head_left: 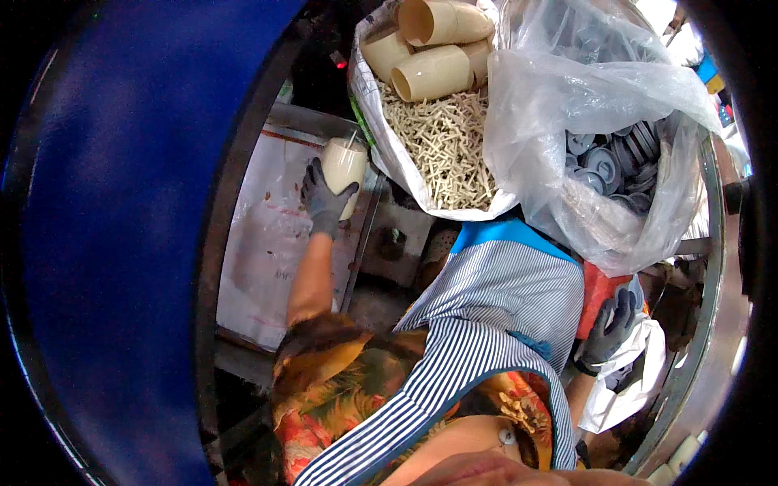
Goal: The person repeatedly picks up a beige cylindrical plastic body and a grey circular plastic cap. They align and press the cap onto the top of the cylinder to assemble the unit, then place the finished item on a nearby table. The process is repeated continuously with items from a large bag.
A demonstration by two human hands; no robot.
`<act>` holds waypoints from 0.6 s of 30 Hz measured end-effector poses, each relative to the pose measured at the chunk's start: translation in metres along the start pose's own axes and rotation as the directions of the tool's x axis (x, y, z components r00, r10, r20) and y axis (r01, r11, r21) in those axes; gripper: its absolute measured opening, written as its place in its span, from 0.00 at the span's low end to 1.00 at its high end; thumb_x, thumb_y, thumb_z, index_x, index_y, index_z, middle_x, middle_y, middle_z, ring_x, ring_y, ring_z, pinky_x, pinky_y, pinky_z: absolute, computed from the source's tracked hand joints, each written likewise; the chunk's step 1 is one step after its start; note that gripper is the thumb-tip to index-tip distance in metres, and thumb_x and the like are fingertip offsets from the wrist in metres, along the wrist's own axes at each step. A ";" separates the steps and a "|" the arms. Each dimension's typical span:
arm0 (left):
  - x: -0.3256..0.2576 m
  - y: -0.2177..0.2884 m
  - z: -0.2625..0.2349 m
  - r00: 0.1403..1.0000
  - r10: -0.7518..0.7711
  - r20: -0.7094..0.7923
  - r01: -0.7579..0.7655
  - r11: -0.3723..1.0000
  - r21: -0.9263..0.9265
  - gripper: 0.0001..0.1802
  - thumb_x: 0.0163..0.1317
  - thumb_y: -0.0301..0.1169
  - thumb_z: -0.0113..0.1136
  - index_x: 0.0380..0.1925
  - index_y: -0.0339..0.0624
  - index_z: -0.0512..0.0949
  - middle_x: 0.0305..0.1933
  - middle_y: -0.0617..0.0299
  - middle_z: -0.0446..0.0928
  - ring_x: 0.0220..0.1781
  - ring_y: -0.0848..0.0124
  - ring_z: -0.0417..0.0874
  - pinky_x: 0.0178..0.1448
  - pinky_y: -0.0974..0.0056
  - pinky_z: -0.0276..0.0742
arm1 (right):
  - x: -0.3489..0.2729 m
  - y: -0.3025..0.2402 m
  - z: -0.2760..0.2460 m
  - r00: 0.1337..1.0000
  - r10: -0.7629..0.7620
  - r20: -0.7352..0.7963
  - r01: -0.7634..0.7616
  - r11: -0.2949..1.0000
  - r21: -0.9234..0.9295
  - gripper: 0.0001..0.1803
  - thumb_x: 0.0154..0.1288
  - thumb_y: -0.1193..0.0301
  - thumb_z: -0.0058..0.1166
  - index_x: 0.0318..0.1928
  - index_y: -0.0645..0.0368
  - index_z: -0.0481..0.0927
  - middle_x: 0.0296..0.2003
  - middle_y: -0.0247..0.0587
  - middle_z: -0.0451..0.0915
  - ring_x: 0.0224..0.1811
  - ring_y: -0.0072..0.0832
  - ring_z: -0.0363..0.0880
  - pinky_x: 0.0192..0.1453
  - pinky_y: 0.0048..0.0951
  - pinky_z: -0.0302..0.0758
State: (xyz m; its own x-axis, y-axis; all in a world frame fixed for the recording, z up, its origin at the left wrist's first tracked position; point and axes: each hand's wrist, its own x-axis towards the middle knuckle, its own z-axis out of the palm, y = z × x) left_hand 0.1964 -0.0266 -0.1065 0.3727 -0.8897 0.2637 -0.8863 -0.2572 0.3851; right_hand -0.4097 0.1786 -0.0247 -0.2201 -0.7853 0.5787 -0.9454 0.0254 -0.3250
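My left hand (326, 194), in a grey glove, is wrapped round a cream plastic cup (344, 168), which stands over a pale, stained board (263, 235) on the left. A thin clear or pale stub sticks up at the cup's far end. On the right, my right hand (609, 332), also gloved in grey, is beside my lap next to a red object (597, 298). Its fingers look stretched out and apart, with nothing seen in them. Below it hangs a white bag (628, 389) with greyish pieces partly showing inside.
Ahead, a white sack (405, 158) holds small cream sticks (442, 146), with several cream cups (442, 71) on top. To its right, a clear plastic bag (559, 162) holds dark grey round lids (604, 166). A large blue panel (121, 202) stands at far left; a metal frame (698, 340) edges the right.
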 end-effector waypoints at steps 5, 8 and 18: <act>-0.063 0.136 -0.122 0.933 0.353 -0.074 -0.284 0.591 -0.755 0.61 0.34 0.52 0.84 0.65 0.35 0.60 0.62 0.51 0.69 0.65 0.60 0.71 0.67 0.55 0.69 | 0.028 -0.077 0.028 0.959 0.048 0.279 -0.201 0.809 0.553 0.36 0.57 0.64 0.68 0.63 0.68 0.71 0.63 0.57 0.73 0.67 0.48 0.69 0.72 0.45 0.62; -0.108 0.175 -0.102 0.880 0.474 -0.029 -0.233 0.379 -0.896 0.70 0.32 0.54 0.84 0.70 0.34 0.53 0.68 0.50 0.64 0.70 0.56 0.65 0.73 0.53 0.60 | 0.068 -0.150 0.028 0.879 -0.284 0.384 -0.067 0.723 0.688 0.60 0.41 0.56 0.78 0.72 0.64 0.58 0.69 0.56 0.63 0.72 0.47 0.62 0.75 0.45 0.56; -0.090 0.254 -0.097 -0.060 0.994 -0.096 -0.771 -0.107 -0.628 0.33 0.54 0.49 0.67 0.60 0.50 0.75 0.62 0.57 0.73 0.67 0.50 0.70 0.71 0.44 0.65 | 0.064 -0.118 0.058 0.675 -0.476 0.563 -0.480 0.297 0.826 0.72 0.34 0.52 0.82 0.76 0.58 0.49 0.73 0.45 0.58 0.76 0.36 0.55 0.78 0.39 0.51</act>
State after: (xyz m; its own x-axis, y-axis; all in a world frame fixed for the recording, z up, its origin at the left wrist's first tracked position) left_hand -0.0356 0.0250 0.0529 -0.8766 -0.1665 0.4515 -0.0206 0.9504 0.3105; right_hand -0.2982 0.0888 0.0073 0.4371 -0.8908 0.1241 0.0237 -0.1266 -0.9917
